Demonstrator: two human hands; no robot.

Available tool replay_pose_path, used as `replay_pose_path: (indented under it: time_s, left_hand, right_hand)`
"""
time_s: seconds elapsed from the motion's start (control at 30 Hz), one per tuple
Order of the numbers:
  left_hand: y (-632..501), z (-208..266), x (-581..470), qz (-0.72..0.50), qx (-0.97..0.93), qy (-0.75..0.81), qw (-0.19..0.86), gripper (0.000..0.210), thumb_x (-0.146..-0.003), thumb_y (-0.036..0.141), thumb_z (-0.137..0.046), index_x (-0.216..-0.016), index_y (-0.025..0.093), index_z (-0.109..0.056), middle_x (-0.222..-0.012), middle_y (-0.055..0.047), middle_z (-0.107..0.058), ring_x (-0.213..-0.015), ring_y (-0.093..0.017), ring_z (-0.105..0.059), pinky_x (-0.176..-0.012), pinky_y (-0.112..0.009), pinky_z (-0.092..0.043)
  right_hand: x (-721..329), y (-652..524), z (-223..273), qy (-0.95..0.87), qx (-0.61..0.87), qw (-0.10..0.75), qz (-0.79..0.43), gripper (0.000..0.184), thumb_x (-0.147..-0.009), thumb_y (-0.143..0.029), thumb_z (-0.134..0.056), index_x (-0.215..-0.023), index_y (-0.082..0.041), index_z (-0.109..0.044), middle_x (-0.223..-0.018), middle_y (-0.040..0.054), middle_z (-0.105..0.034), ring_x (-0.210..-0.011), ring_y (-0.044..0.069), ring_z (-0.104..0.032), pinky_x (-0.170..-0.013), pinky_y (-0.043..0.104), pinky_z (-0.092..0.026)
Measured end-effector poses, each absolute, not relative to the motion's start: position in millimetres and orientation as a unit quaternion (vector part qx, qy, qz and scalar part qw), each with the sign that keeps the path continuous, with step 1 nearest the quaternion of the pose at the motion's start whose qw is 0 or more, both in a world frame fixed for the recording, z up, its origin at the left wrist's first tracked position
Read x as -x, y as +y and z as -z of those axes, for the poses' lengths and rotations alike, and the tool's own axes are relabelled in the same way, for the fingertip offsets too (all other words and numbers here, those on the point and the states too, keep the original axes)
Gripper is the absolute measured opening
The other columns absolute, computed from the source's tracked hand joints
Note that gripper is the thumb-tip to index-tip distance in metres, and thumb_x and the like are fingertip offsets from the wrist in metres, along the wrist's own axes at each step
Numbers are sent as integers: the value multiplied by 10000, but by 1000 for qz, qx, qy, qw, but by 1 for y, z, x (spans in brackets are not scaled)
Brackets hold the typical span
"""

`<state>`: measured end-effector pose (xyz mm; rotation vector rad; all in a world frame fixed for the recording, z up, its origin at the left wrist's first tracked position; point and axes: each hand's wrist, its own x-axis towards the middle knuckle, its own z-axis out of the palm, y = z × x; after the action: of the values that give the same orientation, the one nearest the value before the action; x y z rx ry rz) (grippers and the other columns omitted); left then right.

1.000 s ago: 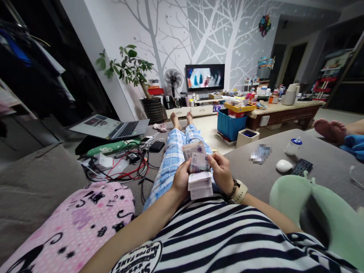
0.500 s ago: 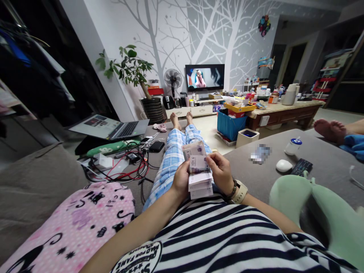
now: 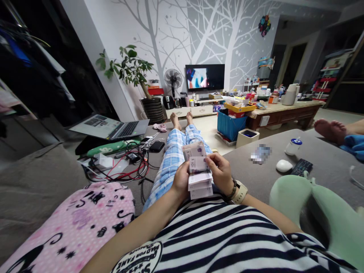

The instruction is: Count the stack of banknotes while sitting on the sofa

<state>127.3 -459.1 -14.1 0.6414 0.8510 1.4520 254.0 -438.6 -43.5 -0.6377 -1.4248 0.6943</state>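
Note:
Between my hands, above my lap, is a bundle of pale purple banknotes [image 3: 198, 165], with several notes fanned out and hanging down toward my striped shirt. My left hand [image 3: 181, 177] is closed on the bundle's left side, its thumb lying along the edge. On the other side my right hand [image 3: 220, 172] pinches the upper right edge of a front note between thumb and fingers. Behind that note, the rest of the stack [image 3: 193, 149] stands up at the top. The fingers under the notes are hidden. A watch and a bracelet circle my right wrist.
To the left lie an open laptop [image 3: 113, 127], tangled cables [image 3: 125, 167] and a pink cushion [image 3: 79, 223]. On the right are a white mouse [image 3: 283, 165], a keyboard [image 3: 302, 167], a blue-lidded jar [image 3: 292, 147] and a green neck pillow [image 3: 290, 195]. Another person's feet [image 3: 331, 131] rest at far right.
The front note's top edge has tilted down very slightly under my right hand. Both hands stay in almost the same place. The television picture is different.

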Motion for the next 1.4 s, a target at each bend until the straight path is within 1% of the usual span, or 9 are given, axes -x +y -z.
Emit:
replay_pose_path:
  time_s: [0.33, 0.57, 0.77, 1.0, 1.23, 1.4]
  left_hand:
    - [-456, 18, -127, -641, -267, 367, 620, 135, -755, 185, -614, -829, 120, -706, -771, -80, -769, -816, -274, -748, -738, -357, -588]
    - [-456, 22, -124, -640, -296, 354, 614, 93, -706, 171, -667, -783, 129, -697, -782, -74, -766, -851, -281, -741, -755, -355, -583]
    - [-454, 26, -123, -637, -309, 356, 610, 115, -699, 198, -682, -788, 129, -707, -789, -76, -766, -847, -278, -735, -747, -357, -580]
    - [-456, 24, -124, -640, -328, 367, 590, 138, -701, 269, -702, -732, 135, -698, -770, -83, -762, -884, -290, -726, -760, -362, -573]
    - [-458, 23, -124, -635, -328, 362, 599, 241, -650, 320, -781, -792, 139, -707, -769, -78, -765, -912, -303, -728, -777, -361, -571]
    - [-454, 25, -123, -622, -314, 359, 620, 308, -678, 370, -797, -858, 139, -704, -810, -80, -775, -919, -307, -736, -808, -388, -579]
  right_hand:
    - [-254, -438, 44, -633, 279, 652, -310, 199, -933, -349, -589, -806, -199, -620, -659, -27, -549, -617, 135, -480, -600, 266, -378]
    - [-254, -437, 46, -635, 278, 648, -314, 206, -934, -350, -589, -799, -197, -616, -672, -25, -553, -626, 136, -487, -606, 268, -383]
    - [-254, -437, 46, -634, 281, 647, -317, 211, -937, -358, -586, -807, -197, -625, -674, -21, -564, -628, 139, -498, -608, 270, -386]
    - [-254, -438, 46, -634, 279, 649, -316, 234, -949, -377, -568, -802, -203, -620, -660, -26, -548, -622, 140, -486, -598, 272, -371]
    - [-256, -439, 46, -639, 276, 650, -305, 281, -967, -382, -545, -756, -202, -590, -643, -34, -488, -604, 130, -431, -582, 274, -330]
    - [-257, -441, 45, -644, 268, 647, -306, 316, -978, -391, -525, -726, -203, -555, -625, -41, -443, -586, 125, -388, -574, 277, -308]
